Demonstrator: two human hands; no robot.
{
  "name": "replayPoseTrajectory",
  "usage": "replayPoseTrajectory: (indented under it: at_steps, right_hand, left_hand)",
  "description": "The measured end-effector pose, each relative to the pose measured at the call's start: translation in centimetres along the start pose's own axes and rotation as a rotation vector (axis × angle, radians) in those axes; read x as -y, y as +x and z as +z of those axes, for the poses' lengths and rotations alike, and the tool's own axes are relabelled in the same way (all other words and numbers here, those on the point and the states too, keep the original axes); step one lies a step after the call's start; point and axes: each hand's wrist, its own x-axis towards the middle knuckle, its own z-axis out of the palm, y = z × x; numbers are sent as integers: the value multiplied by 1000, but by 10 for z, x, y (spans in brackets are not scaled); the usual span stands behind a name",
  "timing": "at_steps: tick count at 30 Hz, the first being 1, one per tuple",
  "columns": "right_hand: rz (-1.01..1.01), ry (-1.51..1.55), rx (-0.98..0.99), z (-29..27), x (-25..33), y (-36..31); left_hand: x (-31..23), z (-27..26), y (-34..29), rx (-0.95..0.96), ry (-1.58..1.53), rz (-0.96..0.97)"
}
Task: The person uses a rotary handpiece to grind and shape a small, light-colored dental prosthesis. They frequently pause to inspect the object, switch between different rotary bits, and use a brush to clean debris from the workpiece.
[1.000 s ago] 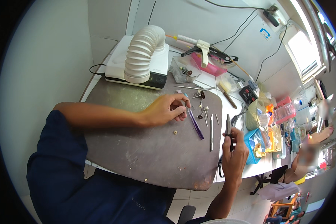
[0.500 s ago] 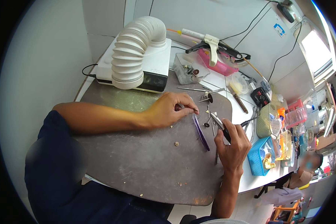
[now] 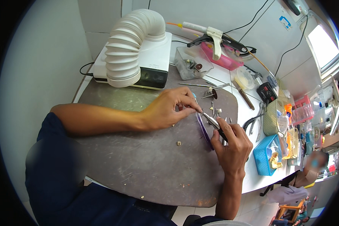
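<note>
My right hand [image 3: 233,145] grips a rotary handpiece [image 3: 211,121], silver at the front and dark behind, pointing up and left. Its tip meets the fingertips of my left hand [image 3: 172,108]. The left thumb and fingers are pinched together; whatever sits between them is too small and covered to name. A thin, curved purple strip [image 3: 205,134] slants down from just below the left fingertips, partly behind the handpiece; I cannot tell whether the left hand touches it. Beyond the hands lie a dark disc on a shank [image 3: 214,92] and slim metal tools [image 3: 194,85].
A white machine [image 3: 164,49] with a ribbed hose [image 3: 124,49] stands at the back left. Behind are a clear box of small parts [image 3: 188,71], a pink tray [image 3: 226,62] and a glue gun [image 3: 214,41]. A blue basket [image 3: 265,160] stands right. Crumbs dot the grey mat [image 3: 139,162].
My right hand has brought the handpiece up and left, so its tip now reaches the left fingertips. The left hand stays pinched in nearly the same place. The view has shifted slightly.
</note>
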Motion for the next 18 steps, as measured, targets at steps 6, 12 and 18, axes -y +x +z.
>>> replayPoseTrajectory:
  at_steps: [6,12,18]
  right_hand:
    - [-35,-3,17,0,1,1]
    - [-37,-1,63,0,1,0]
    - [-76,27,73,2,0,1]
  left_hand:
    - [4,1,-3,-25,32,53]
    - [4,1,-4,-16,128,92]
    - [6,3,-6,-5,146,152]
